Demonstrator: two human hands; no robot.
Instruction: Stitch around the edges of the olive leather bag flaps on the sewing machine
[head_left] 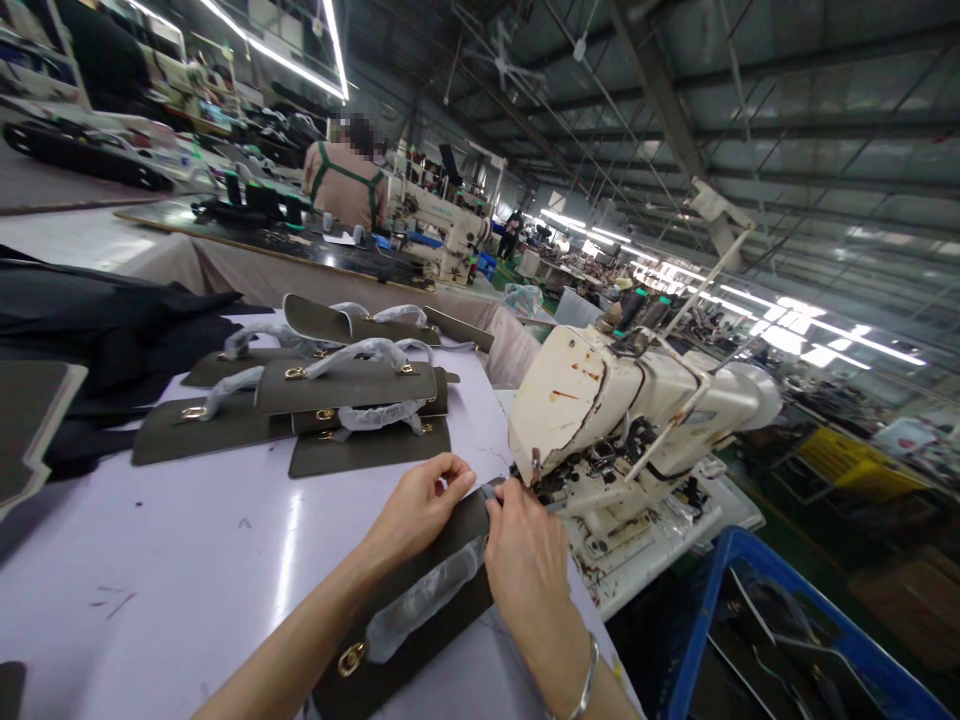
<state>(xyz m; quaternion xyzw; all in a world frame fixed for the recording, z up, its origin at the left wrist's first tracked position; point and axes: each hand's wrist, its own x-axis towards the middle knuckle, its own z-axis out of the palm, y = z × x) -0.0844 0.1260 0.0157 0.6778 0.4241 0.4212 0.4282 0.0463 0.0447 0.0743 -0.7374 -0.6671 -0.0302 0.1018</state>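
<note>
We pinch the far end of the dark leather panel (420, 610) with both hands, left hand (416, 510) and right hand (525, 560), its long axis running from us toward the sewing machine (600, 420) on the bench (187, 560).

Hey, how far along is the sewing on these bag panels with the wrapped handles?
A pile of olive panels with wrapped handles lies on the white table, apparently already handled; whether they are stitched cannot be told. In hand: the left hand and right hand hold one panel at the sewing machine. More dark pieces sit in the blue crate, possibly waiting.
</note>
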